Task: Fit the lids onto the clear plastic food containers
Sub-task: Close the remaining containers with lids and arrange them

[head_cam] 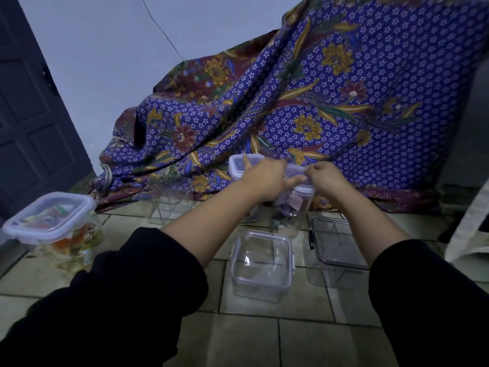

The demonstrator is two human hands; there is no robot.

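Note:
My left hand [267, 178] and my right hand [328, 178] both grip a white-rimmed clear lid [299, 174] that sits on a tall clear container [288, 215] holding small coloured items. Behind my left hand stands another lidded container [238, 165], partly hidden. A square clear container with its lid on [262, 266] sits on the floor near me. To its right is a clear container with a dark-rimmed lid [336, 245]. At far left stands a lidded container with colourful contents [57, 226]. An open clear container [169, 202] stands left of my arm.
A purple floral batik cloth [304, 102] drapes over something behind the containers. The floor is beige tile [251, 340]. A dark door [29, 115] is at the left, a white wall behind. A pale bag or cloth [471, 229] lies at the right edge.

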